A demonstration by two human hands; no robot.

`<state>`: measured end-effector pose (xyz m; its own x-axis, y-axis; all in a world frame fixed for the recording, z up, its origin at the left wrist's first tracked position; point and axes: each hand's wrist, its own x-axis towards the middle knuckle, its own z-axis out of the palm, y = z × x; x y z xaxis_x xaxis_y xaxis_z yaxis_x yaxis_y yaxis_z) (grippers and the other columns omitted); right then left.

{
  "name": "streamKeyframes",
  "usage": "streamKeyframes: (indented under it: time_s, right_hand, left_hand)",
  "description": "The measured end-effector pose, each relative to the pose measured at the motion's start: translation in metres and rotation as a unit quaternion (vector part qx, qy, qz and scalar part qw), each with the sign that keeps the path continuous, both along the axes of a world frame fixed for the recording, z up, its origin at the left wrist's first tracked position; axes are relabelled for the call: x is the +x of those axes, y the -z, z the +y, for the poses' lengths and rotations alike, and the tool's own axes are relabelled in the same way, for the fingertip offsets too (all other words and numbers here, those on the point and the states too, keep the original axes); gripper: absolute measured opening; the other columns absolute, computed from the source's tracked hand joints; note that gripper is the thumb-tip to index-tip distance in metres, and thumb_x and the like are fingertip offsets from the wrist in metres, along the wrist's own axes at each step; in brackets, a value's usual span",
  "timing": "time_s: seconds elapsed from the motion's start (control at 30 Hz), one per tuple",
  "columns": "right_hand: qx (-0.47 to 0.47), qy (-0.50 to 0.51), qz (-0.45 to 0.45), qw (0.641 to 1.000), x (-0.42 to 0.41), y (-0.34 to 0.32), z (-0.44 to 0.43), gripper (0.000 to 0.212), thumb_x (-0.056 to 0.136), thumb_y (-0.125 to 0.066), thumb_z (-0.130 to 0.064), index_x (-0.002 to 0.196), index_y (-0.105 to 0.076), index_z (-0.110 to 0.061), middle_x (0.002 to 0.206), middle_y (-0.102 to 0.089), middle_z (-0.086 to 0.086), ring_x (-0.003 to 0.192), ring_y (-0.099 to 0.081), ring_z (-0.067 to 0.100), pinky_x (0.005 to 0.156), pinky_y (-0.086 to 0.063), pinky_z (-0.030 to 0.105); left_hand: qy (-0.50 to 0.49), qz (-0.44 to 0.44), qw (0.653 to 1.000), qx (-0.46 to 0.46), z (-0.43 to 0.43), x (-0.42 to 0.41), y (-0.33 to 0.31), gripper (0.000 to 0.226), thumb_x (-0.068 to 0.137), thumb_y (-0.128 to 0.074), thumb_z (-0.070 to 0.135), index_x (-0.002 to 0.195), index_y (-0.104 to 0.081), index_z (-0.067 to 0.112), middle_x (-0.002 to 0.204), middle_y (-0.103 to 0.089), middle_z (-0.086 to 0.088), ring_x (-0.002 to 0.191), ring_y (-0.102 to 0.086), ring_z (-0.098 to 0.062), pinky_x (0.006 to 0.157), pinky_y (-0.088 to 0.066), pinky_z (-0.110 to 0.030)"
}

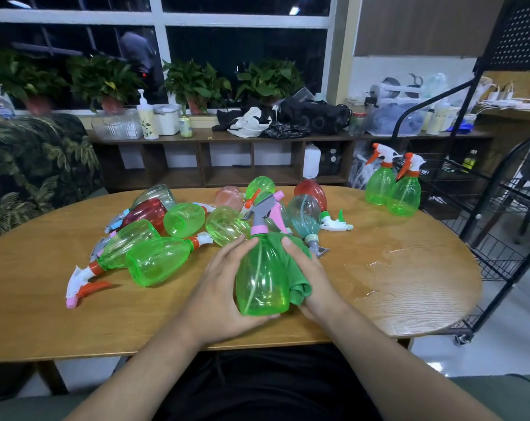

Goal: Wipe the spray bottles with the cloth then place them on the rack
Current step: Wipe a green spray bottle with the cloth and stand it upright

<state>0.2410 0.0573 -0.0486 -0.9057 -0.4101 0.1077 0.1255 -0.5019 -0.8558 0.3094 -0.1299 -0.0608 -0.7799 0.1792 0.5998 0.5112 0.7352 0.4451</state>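
Left hand [224,287] cups green bottle [262,278], right hand [317,279] grips cloth [294,262] against it.

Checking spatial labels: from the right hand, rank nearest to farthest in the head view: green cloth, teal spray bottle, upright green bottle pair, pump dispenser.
1. Green cloth: in the right hand.
2. Teal spray bottle: just beyond it.
3. Upright green bottle pair: far right edge of the table.
4. Pump dispenser: back shelf.

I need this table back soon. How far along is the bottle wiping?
Done, apparently: two green bottles stand upright beside the rack; none visibly on it. In hand: the left hand holds a pink-capped green bottle while the right hand presses the cloth against it. Left: the pile of bottles lying on the table.
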Motion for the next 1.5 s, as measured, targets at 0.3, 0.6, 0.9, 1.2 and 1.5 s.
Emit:
streamKeyframes:
  time_s: [0.3, 0.6, 0.9, 1.2, 1.5]
  right_hand:
    - [0.056, 0.006, 0.019, 0.998, 0.006, 0.0, -0.005, 0.038, 0.095, -0.076, -0.037, 0.122, -0.074, -0.011, 0.121, -0.078, 0.015, 0.113, -0.075, 0.028, 0.097, -0.061, 0.038]
    - [0.133, 0.019, 0.091, 0.987, 0.005, 0.006, -0.004, 0.037, 0.1, -0.071, -0.043, 0.123, -0.077, -0.015, 0.12, -0.078, 0.014, 0.115, -0.074, 0.032, 0.106, -0.057, 0.051]
    - [0.092, 0.095, 0.126, 0.983, -0.003, 0.009, -0.005, 0.037, 0.101, -0.072, -0.029, 0.131, -0.07, -0.009, 0.123, -0.076, 0.017, 0.116, -0.073, 0.032, 0.101, -0.059, 0.046]
    - [0.017, 0.064, 0.067, 0.996, 0.0, 0.0, 0.001, 0.042, 0.102, -0.068, -0.032, 0.139, -0.064, -0.012, 0.132, -0.073, 0.016, 0.121, -0.071, 0.033, 0.101, -0.06, 0.044]
    - [-0.055, -0.041, -0.12, 0.99, -0.009, -0.006, 0.009, 0.051, 0.111, -0.049, -0.043, 0.144, -0.065, -0.007, 0.144, -0.066, 0.019, 0.134, -0.065, 0.031, 0.117, -0.047, 0.045]
  left_hand:
    - [-0.018, 0.001, 0.998, 0.066, 0.001, 0.001, -0.001, 0.121, 0.073, -0.093, 0.057, 0.168, -0.021, 0.034, 0.162, -0.041, 0.018, 0.149, -0.041, -0.001, 0.123, -0.033, -0.022]
    - [-0.062, 0.018, 0.977, 0.202, -0.003, -0.008, 0.002, 0.107, 0.073, -0.093, 0.04, 0.161, -0.031, 0.036, 0.153, -0.054, 0.0, 0.141, -0.056, -0.022, 0.117, -0.046, -0.052]
    - [-0.04, -0.071, 0.961, 0.266, 0.014, -0.014, -0.024, 0.105, 0.073, -0.091, 0.039, 0.155, -0.027, 0.053, 0.151, -0.055, 0.005, 0.135, -0.06, -0.015, 0.117, -0.047, -0.046]
    - [0.025, -0.049, 0.92, 0.388, 0.016, -0.01, -0.044, 0.062, 0.083, -0.088, 0.039, 0.134, -0.052, 0.033, 0.133, -0.068, 0.004, 0.118, -0.069, -0.023, 0.104, -0.054, -0.054]
    - [-0.115, 0.154, 0.964, 0.185, 0.057, -0.013, -0.015, 0.061, 0.079, -0.087, 0.042, 0.126, -0.049, 0.036, 0.127, -0.052, 0.024, 0.122, -0.05, 0.0, 0.11, -0.033, -0.012]
